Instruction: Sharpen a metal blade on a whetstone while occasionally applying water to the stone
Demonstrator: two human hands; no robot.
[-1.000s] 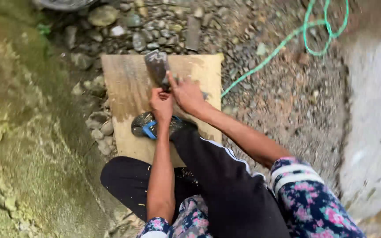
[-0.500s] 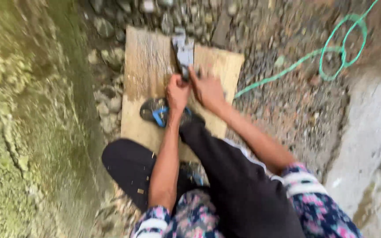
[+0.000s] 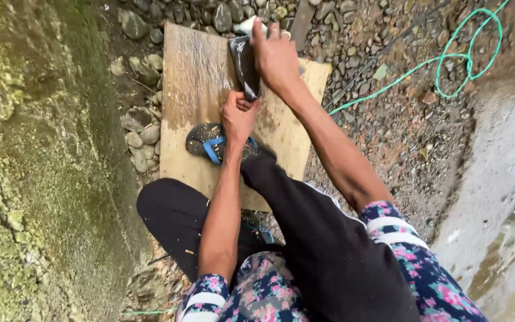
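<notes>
A mossy concrete wall is filling the left side, with rounded stones lying at its foot. Beside them a wooden board is lying flat on the gravel ground, and a foot in a blue-strapped sandal is pressing on its near part. The left hand is reaching straight forward, its fingers closing around the near end of a dark flat blade. The right hand is stretching further out, fingers curling over the blade's far end, which is resting on the board. To the right, a green cord is looping across the gravel beside a wet concrete slab.
</notes>
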